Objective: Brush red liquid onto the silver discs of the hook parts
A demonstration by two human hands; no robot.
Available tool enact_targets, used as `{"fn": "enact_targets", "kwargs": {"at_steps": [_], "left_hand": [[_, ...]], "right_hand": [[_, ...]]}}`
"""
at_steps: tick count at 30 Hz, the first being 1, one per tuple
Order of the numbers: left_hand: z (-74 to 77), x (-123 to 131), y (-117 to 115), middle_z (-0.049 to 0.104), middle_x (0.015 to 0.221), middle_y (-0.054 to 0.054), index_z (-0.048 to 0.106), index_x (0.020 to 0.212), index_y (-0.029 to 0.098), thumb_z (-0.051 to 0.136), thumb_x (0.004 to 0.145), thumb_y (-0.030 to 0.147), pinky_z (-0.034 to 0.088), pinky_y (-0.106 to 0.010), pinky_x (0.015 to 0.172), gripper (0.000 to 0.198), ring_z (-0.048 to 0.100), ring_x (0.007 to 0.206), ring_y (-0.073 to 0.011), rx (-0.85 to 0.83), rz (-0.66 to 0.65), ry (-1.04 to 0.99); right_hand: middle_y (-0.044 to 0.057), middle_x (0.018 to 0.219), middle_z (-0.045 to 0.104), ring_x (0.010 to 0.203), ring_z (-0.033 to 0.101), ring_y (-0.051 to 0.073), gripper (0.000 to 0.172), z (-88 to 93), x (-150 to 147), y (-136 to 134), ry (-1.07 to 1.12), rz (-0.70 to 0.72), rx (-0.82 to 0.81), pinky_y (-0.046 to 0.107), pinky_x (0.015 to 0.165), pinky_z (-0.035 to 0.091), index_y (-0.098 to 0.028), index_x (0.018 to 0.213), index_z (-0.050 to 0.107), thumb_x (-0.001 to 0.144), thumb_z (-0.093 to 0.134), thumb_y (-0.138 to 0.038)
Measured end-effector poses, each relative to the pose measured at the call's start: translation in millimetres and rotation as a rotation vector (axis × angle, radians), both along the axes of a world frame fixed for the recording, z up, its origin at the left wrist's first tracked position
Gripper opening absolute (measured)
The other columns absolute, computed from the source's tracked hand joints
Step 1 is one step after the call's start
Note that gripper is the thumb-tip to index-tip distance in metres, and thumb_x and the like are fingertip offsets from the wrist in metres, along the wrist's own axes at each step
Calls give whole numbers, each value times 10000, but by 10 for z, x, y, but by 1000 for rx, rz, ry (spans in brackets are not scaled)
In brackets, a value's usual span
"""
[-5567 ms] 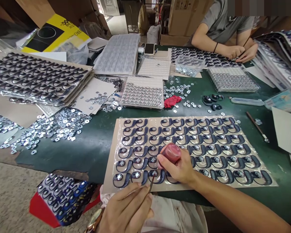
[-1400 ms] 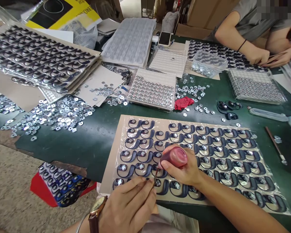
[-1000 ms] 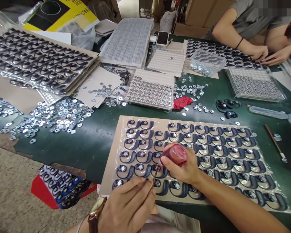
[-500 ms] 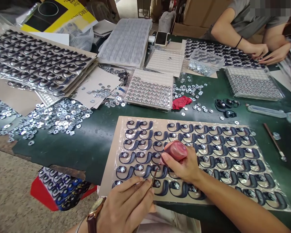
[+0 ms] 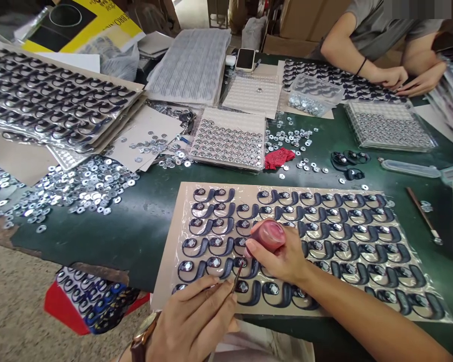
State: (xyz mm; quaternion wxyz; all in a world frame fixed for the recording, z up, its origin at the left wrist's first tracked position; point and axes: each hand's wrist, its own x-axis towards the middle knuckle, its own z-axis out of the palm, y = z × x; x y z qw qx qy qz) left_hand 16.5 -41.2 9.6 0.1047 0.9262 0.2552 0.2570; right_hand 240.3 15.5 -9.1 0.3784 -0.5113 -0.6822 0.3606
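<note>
A card [image 5: 169, 236] under clear film bears rows of dark curled pieces, each with a round metallic disc. Over its lower left part, my left hand [image 5: 198, 317] pinches a thin pointed tool [image 5: 237, 275], whose tip is at one disc. Just above, my right hand [image 5: 283, 256] is wrapped round a reddish translucent bottle [image 5: 271, 235], tilted over the pieces. The bottle's lower end is hidden by my fingers.
Loose metal washers [image 5: 86, 186] lie left. Behind the card are a tray of discs [image 5: 226, 143], a red cloth [image 5: 279, 158] and a phone [image 5: 245, 59]. A slim stick [image 5: 423, 213] lies right. Another person's hands [image 5: 396, 80] work at the back right.
The view has shifted slightly, so the table items sit a little further left. Both hands keep their grips, and the tool tip stays at the same disc.
</note>
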Motion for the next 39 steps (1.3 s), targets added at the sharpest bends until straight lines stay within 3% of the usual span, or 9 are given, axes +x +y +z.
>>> {"fn": "enact_targets", "kwargs": {"at_steps": [13, 33, 39], "left_hand": [[63, -6, 69, 668, 1070, -133, 590, 1101, 42, 505, 829, 63, 523, -375, 921, 286, 624, 1040, -214, -85, 25, -33], [140, 9, 224, 694, 980, -97, 576, 1056, 88, 492, 814, 34, 510, -327, 913, 262, 663, 931, -163, -252, 43, -128], [136, 19, 300, 690, 936, -67, 575, 1017, 121, 454, 845, 29, 507, -305, 883, 229, 658, 896, -136, -370, 79, -171]], "right_hand": [[21, 526, 574, 481, 541, 142, 256, 30, 47, 3, -38, -15, 15, 274, 520, 450, -170, 630, 587, 805, 587, -357], [6, 527, 583, 477, 552, 138, 217, 5, 38, -25, -2, 17, -5, 273, 525, 478, -168, 704, 612, 807, 591, -358], [8, 577, 623, 493, 585, 141, 187, 4, 18, -31, -11, 35, 100, 269, 521, 493, -174, 727, 608, 785, 625, -350]]}}
